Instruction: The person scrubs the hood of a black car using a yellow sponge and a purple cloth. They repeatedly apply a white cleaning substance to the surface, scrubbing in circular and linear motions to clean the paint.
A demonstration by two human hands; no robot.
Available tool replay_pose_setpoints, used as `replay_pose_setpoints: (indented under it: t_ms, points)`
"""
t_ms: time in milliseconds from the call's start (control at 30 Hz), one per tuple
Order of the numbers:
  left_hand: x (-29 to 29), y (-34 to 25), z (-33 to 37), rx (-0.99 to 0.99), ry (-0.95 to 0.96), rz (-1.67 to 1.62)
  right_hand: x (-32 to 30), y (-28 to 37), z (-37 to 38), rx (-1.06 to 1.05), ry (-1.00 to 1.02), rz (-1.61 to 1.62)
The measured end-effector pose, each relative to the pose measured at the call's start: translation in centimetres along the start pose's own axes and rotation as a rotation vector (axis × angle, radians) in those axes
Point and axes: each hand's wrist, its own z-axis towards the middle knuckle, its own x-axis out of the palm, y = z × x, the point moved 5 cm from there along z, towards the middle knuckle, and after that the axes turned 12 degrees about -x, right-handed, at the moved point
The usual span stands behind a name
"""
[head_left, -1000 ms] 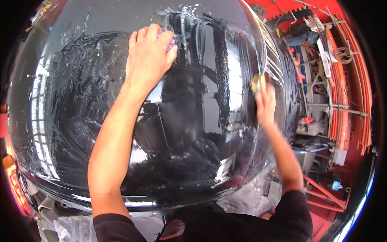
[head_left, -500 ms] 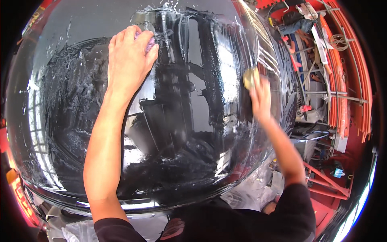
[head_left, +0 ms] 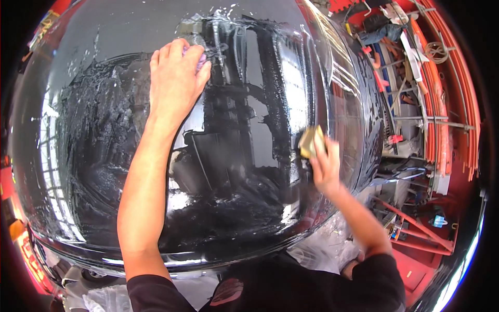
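Observation:
A large, glossy black car body panel curves across the view, wet and streaked with grey film. My left hand rests on its upper middle, fingers curled over a purple sponge or wadded cloth; only a bit of it shows beside the thumb. Lower down, near the panel's right side, my right hand grips a yellowish flat pad, which looks tilted on the panel. Whether the pad is sandpaper or a sponge I cannot tell. Both forearms reach up from the lower edge.
Beyond the panel's right edge stands a red rack with long orange tubes and a coiled cord. A red angled metal frame is at lower right. Clear plastic sheeting hangs below the panel. A lit red-orange lamp shows at lower left.
My right hand has moved down and left across the panel with the yellowish pad. My left hand sits slightly lower and further right in view, still on the purple thing.

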Motion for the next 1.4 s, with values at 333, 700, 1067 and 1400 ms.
replay_pose_setpoints:
  t_ms: [333,700,1067,1400]
  points:
    - [1.0,0.4,0.1,0.013,0.009,-0.057,5.9,-8.4,17.6,0.108,-0.158,-0.236]
    - [0.7,-0.2,0.1,0.007,-0.023,-0.058,5.0,-14.4,22.7,0.056,-0.057,-0.161]
    - [0.7,0.8,-0.4,-0.019,-0.038,-0.053,1.7,5.7,6.1,-0.192,0.03,0.053]
    - [1.3,2.0,-0.7,0.001,-0.08,-0.038,5.5,3.1,17.3,-0.164,-0.117,-0.109]
